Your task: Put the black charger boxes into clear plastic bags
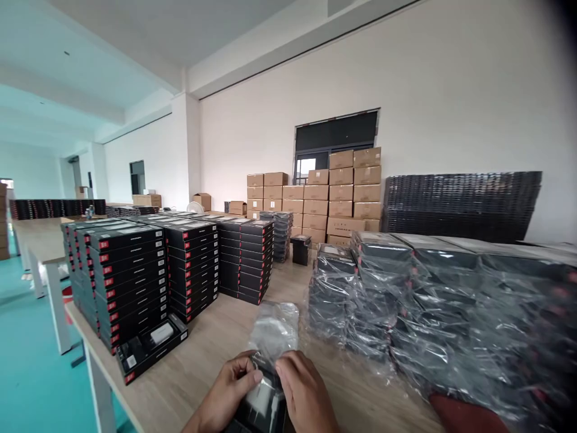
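- Two hands meet at the bottom edge of the head view: the left hand [225, 391] and the right hand [304, 391] are both curled around a small black box [264, 409], fingers bent and closed on it, thumbs on top.
- A clear plastic bag [274, 328] rises from the far end of the black box, crumpled and open-mouthed, just above the fingertips; the box sits low over the near edge of the wooden worktop [211, 349].
- On the box top a pale patch shows, but no writing on it can be read.
- Left of the hands, an open black tray [151, 347] lies flat on the worktop with a white item inside and small red-and-white labels on its end; the print is too small to read.
- Behind it stand stacks of black boxes [135, 270], each with a red tag and a line of white lettering on its edge, illegible here.
- Right of the hands, bagged black boxes [406, 294] are piled in shiny plastic wrap.
- Against the far wall, brown cartons [333, 195] are stacked; one low carton bears dark lettering that is blurred.
- Beside them sits a pile of dark trays [460, 204].
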